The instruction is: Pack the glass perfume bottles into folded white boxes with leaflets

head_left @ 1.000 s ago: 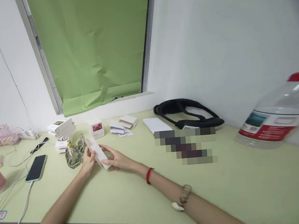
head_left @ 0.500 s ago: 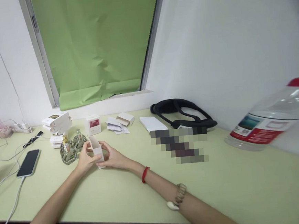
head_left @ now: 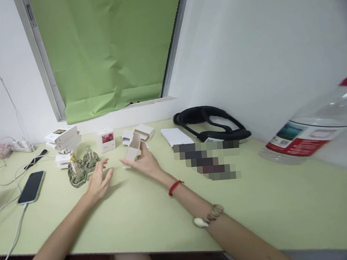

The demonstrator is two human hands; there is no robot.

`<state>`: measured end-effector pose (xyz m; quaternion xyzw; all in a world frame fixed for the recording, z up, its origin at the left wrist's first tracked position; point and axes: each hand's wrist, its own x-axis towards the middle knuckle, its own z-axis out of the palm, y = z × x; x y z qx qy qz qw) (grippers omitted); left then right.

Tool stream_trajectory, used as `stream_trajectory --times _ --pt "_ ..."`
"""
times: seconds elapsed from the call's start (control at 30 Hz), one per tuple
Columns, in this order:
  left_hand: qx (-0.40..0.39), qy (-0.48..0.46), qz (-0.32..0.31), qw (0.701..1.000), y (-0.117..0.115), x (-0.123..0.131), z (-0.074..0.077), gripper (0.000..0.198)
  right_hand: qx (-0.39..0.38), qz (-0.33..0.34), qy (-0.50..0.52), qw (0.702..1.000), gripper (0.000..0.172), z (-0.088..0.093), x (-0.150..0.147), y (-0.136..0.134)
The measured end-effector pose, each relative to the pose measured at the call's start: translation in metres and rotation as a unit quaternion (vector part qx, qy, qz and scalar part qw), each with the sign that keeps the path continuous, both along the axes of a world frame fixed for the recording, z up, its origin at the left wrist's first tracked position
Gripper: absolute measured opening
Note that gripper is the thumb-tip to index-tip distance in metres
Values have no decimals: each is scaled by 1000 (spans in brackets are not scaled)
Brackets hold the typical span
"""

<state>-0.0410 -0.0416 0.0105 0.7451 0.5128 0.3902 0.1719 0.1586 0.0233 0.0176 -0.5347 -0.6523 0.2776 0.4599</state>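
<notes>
Spreading from side to side, the pale yellow-green desk point(head_left: 180, 221) bears everything in play. At its far right stands a large clear plastic bottle with a red cap and a red-and-white label point(head_left: 303, 140); left of that, by the wall, lies a black looped headband point(head_left: 236, 134).

Both hands are over the left half of the desk. The right hand point(head_left: 147, 162) grasps a small white cardboard box with a beige inside point(head_left: 132, 152), its thumb across the near end and its other fingers along the right side. The left hand point(head_left: 98, 182) is released, its fingers loosely spread and holding nothing.

A stack of flat white cartons point(head_left: 66, 140) sits at the far left, with an upright white box printed with a red picture point(head_left: 106, 145) to its right.

The held box lies to the right and slightly far of the left fingers, well apart from them, its long axis slanting from near left to far right. Smallest are two round clear glass bottles, one gold-topped point(head_left: 78, 176) and one silver-topped point(head_left: 91, 160). Both stand left of the box, and the left hand is much the nearer to them; whether it touches the silver-topped one, I cannot tell.
</notes>
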Motion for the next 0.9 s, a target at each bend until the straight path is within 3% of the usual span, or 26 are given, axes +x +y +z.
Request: stream_trajectory --times 0.1,0.2,0.3,0.5,0.6,0.77,0.9 --pt "41 116 -17 992 -2 1 4 44 -21 -58 -74 995 87 2 11 7" --pt "103 190 -41 976 -3 0 7 37 -55 -26 -122 991 83 -2 16 14" --pt "155 235 -51 958 -2 -5 8 32 -77 15 -109 991 82 -8 18 21" --pt "236 308 -40 921 -9 -16 9 24 -74 35 -89 993 93 -11 19 26" --pt "272 348 -21 897 -22 -20 17 22 -67 40 -107 991 98 -10 18 24" --pt "317 333 65 886 -44 -32 56 17 -63 50 -115 990 97 -9 17 19" --pt "295 234 261 889 -39 -52 104 20 -48 53 -121 990 87 -13 14 18"
